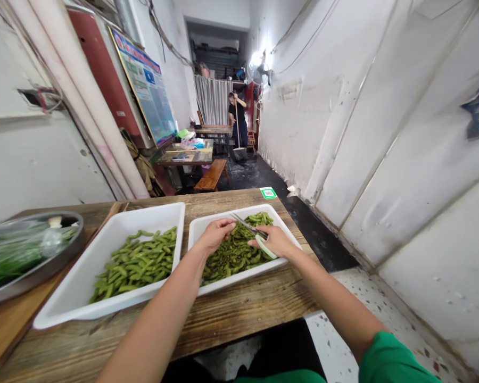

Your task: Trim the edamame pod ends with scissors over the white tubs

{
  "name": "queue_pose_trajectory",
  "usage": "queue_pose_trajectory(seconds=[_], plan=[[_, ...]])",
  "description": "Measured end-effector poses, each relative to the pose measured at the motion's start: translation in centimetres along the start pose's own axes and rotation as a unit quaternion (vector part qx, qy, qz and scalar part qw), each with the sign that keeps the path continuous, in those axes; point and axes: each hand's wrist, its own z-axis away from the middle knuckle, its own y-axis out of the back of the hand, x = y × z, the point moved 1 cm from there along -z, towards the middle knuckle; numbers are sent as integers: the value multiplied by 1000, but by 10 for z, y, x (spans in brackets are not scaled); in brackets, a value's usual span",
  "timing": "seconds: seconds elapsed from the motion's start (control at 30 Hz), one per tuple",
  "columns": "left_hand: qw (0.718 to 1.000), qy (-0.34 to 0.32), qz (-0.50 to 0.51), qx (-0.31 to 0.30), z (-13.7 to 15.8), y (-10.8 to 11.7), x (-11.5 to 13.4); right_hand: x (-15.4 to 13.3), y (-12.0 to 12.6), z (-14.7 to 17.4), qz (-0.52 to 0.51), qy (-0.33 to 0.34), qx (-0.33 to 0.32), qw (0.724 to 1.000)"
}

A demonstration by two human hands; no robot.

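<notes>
My right hand (278,240) grips a pair of scissors (265,247) with pale green handles, the blades pointing up and left. My left hand (216,234) is closed in a pinch near the blade tips; whatever is between its fingers is too small to make out. Both hands are over a white tray (227,282) holding darker green edamame pods (231,260) and small bits. To its left, a second white tray (77,279) contains brighter green edamame pods (139,260).
At far left a metal bowl (74,247) holds bagged green stalks (16,260). The trays stand on a wooden table (239,319) with a QR card (268,193) at its far corner. Beyond are a bench (212,174), another table (187,155) and a person (239,119) with a broom.
</notes>
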Motion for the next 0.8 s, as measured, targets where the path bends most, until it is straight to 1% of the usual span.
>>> queue_pose_trajectory(seconds=[0.1, 0.27, 0.6, 0.73, 0.8], plan=[[999, 9, 26, -16, 1, -3, 3, -1, 0, 0, 2, -1, -3, 1000], [999, 17, 32, -24, 3, -6, 5, -4, 2, 1, 19, 4, -17, 1000], [998, 22, 39, -37, 1, -7, 0, -8, 5, 2, 27, 25, -24, 999], [995, 49, 76, -49, 2, -8, -1, -7, 5, 2, 41, 36, -37, 998], [991, 81, 99, -49, 2, -8, -1, -6, 4, 1, 47, 36, -40, 997]])
